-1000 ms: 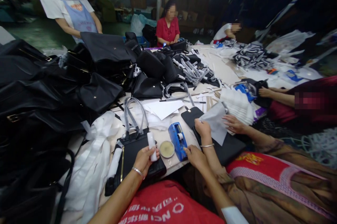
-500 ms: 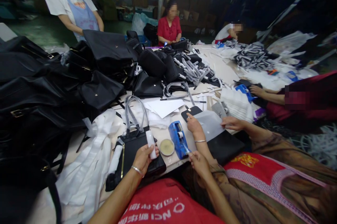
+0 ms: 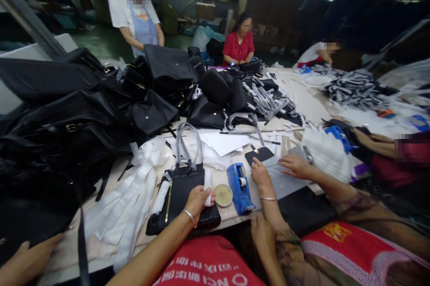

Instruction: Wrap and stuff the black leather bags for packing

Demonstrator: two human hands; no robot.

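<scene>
The person's left hand (image 3: 198,200) has its fingers closed around a short white roll (image 3: 208,179), held upright, with a thin bracelet on the wrist. Directly under those fingers lies a black handbag (image 3: 179,194), flat on the table (image 3: 309,97) near its front edge. A gold zip runs along the bag's far-left side, and 2 grey-wrapped handles (image 3: 188,142) loop away beyond the fingertips.

Just right of the fingers sits a small round dish (image 3: 223,195) with a pale yellow pad. Just beyond that is a blue tape dispenser (image 3: 239,183).

The right hand (image 3: 261,231) hangs below the table edge, nearer the body than the dispenser and touching nothing that can be seen. Whether its fingers are curled or spread cannot be told.

Judged from this, the step in hand is fitting the white padding to the bag, with the roll gripped but not yet placed. A next move would call for the free hand to come up and steady the bag or reach the tape.

Further right, a co-worker's 2 hands (image 3: 295,165) press a grey sheet (image 3: 285,180) flat. Left of the fingers lie white wrapping strips (image 3: 134,192), then a high pile of black bags (image 3: 67,115). Another hand shows at the bottom-left corner. Other people are at work at the far end.

Writing: white letters "ONCI" read upside down on the person's red garment (image 3: 208,263). The yellow emblem on the co-worker's red apron (image 3: 346,245) is too small to read.
</scene>
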